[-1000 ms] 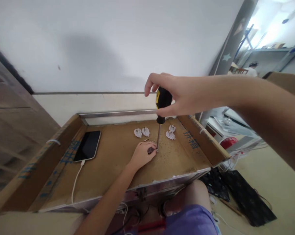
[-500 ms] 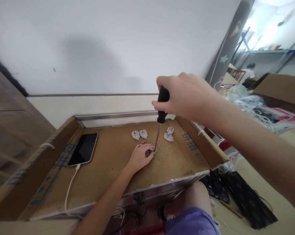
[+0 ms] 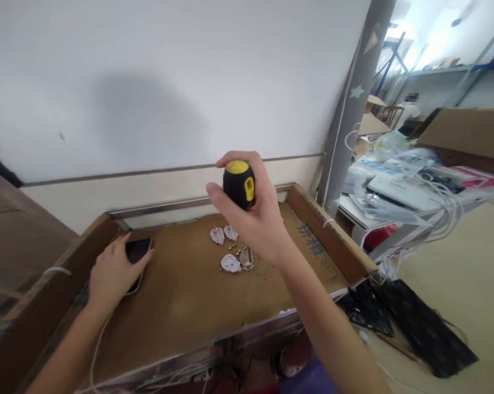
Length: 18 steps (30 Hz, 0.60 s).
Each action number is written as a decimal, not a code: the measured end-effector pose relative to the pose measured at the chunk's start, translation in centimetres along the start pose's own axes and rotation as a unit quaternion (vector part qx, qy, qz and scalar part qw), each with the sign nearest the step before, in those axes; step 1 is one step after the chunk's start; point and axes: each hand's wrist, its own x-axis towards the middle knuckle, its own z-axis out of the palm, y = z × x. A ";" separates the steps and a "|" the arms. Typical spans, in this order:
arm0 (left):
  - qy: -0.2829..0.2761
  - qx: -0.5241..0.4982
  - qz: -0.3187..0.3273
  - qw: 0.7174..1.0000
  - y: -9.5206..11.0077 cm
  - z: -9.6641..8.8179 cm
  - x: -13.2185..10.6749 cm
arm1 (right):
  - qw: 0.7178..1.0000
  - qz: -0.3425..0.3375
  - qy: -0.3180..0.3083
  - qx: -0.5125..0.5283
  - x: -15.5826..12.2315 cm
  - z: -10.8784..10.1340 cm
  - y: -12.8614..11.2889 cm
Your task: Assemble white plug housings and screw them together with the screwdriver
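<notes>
My right hand is raised over the cardboard-lined tray and grips the black and yellow handle of a screwdriver; its shaft is hidden behind my palm. My left hand lies flat, fingers out, on a black phone at the tray's left. Near the middle of the tray lie white plug parts, with two more behind them and small brass pins between.
The tray has raised cardboard walls left and right and a metal front edge. A white cable runs from the phone toward me. A cluttered low table stands to the right. Black bags lie on the floor.
My left hand has left the plug part at the centre and moved left onto the phone. My right hand has lifted the screwdriver off the work and turned its handle end toward me.
</notes>
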 end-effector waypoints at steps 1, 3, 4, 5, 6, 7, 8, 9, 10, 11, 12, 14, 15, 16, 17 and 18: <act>-0.049 0.038 -0.041 0.997 -1.1 0.2 0.8 | 1.000 0.000 0.016 -0.001 0.0 0.0 -0.1; -0.110 0.067 -0.069 0.989 -2.3 0.8 1.8 | 0.999 0.005 0.040 0.000 0.2 0.0 -0.1; -0.123 0.067 -0.073 0.987 -2.5 1.1 2.1 | 0.999 0.008 0.041 0.003 0.3 -0.1 0.0; -0.124 0.062 -0.076 0.987 -2.4 1.4 2.1 | 0.999 0.014 0.034 0.006 0.3 -0.1 0.1; -0.119 0.054 -0.080 0.988 -2.2 1.6 2.1 | 1.000 0.020 0.023 0.008 0.3 -0.1 0.2; -0.109 0.046 -0.087 0.989 -1.9 1.7 2.1 | 1.000 0.024 0.012 0.011 0.2 0.0 0.2; -0.098 0.040 -0.092 0.990 -1.7 1.8 2.0 | 1.000 0.027 0.007 0.015 0.2 0.2 0.3; -0.090 0.035 -0.096 0.991 -1.5 1.8 2.0 | 0.999 0.028 0.009 0.020 0.1 0.3 0.3; -0.084 0.034 -0.100 0.991 -1.5 1.9 2.1 | 0.999 0.030 0.013 0.027 0.0 0.5 0.4; -0.077 0.036 -0.104 0.991 -1.5 2.0 2.1 | 0.999 0.031 0.017 0.035 -0.1 0.7 0.4; -0.068 0.039 -0.105 0.991 -1.6 2.1 2.3 | 0.998 0.031 0.021 0.044 -0.1 0.8 0.4; -0.055 0.046 -0.105 0.992 -2.0 2.4 2.6 | 0.998 0.026 0.021 0.061 -0.1 1.1 0.4; -0.052 0.050 -0.107 0.992 -2.2 2.6 2.7 | 0.998 0.022 0.018 0.064 0.0 1.1 0.4; -0.049 0.053 -0.106 0.992 -2.4 2.7 2.9 | 0.998 0.019 0.015 0.064 0.0 1.2 0.4; -0.042 0.051 -0.094 0.993 -2.6 2.8 3.0 | 0.998 0.020 0.012 0.061 0.0 1.2 0.4; -0.031 0.047 -0.072 0.996 -2.9 2.8 2.9 | 0.998 0.022 0.009 0.056 0.0 1.2 0.4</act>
